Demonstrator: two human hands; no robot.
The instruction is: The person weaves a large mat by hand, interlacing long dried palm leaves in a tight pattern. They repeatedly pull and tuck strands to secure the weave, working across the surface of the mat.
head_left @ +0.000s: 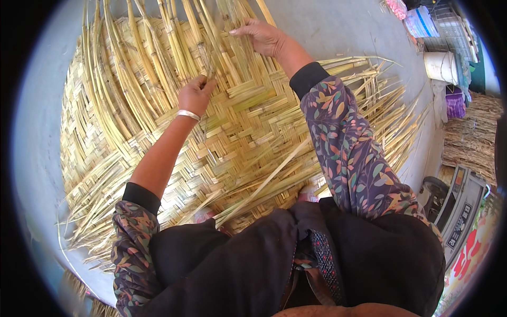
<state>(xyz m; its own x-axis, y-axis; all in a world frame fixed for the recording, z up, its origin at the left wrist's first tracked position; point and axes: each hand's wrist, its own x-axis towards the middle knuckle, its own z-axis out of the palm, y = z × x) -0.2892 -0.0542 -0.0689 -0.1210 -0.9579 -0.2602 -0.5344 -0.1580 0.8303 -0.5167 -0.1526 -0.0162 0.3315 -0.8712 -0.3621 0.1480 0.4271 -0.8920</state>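
Working one woven mat: two bare hands, one bangle

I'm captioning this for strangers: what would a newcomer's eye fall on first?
Probably the large woven mat of pale yellow strips, filling the middle of the view with ragged ends at both sides. Next, the left hand and right hand among the long stalks at its top. Then the leaf-patterned sleeves, reaching up from below.
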